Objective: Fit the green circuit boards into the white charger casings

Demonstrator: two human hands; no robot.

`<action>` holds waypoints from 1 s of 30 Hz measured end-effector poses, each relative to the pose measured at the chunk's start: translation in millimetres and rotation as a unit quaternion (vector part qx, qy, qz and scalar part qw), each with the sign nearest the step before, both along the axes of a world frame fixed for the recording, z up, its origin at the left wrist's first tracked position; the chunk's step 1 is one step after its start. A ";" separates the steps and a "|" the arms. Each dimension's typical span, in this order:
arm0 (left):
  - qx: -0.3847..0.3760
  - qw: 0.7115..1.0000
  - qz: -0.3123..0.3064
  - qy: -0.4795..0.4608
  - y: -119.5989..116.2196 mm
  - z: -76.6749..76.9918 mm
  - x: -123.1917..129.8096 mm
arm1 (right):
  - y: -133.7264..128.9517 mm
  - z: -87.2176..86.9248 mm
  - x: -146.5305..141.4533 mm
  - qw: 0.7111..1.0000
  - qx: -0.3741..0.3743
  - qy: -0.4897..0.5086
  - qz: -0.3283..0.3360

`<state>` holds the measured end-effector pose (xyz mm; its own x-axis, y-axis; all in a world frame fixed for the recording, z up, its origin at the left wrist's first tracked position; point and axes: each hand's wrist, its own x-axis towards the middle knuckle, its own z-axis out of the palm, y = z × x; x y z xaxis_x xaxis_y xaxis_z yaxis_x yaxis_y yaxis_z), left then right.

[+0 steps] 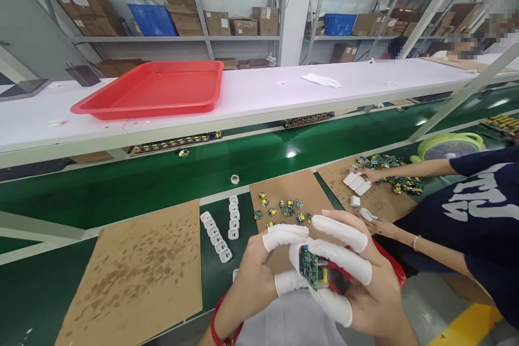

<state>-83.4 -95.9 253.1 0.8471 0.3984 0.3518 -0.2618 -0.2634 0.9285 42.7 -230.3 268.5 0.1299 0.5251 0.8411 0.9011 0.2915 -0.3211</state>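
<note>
The right hand (367, 275), its fingers in matte white covers, is gripping a small green rectangular circuit board (308, 268) with a boxy yellow component (323, 275) in front of the person's body. The board is standing on edge, its long axis slanting steeply down rightward, the component facing right. The left hand (259, 270) is curling at the board's left side; whether it is gripping anything cannot be told. Rounded white plastic casings (216, 238) are lying in a row beside stained brown cardboard (150, 259).

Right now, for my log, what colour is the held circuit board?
The circuit board is green; see head view.
</note>
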 end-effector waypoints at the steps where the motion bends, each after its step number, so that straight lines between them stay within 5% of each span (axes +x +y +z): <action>1: 0.004 1.000 -0.001 0.009 0.0 0.6 -0.2 | -0.2 -0.1 0.9 1.000 -0.006 0.002 0.004; 13: 0.012 0.998 0.024 0.053 8.9 -10.4 3.1 | 10.0 -8.8 -1.5 0.998 -0.015 0.054 0.017; 20: -0.116 0.984 0.062 0.117 13.3 -58.9 -0.6 | 14.7 -57.0 -10.2 0.964 -0.087 0.249 0.047; 24: -0.157 0.969 0.048 0.185 14.2 -87.3 0.3 | 12.5 -89.2 -16.4 0.937 -0.056 0.344 0.017; 30: -0.160 0.969 0.041 0.182 -2.5 -77.4 17.8 | 2.7 -100.4 -11.4 0.922 -0.019 0.388 0.005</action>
<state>-65.6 -98.4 175.7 0.8528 0.5090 -0.1171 0.1078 0.0478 0.9930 31.3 -227.6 168.1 0.6790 0.5569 0.4783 0.3934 0.2740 -0.8776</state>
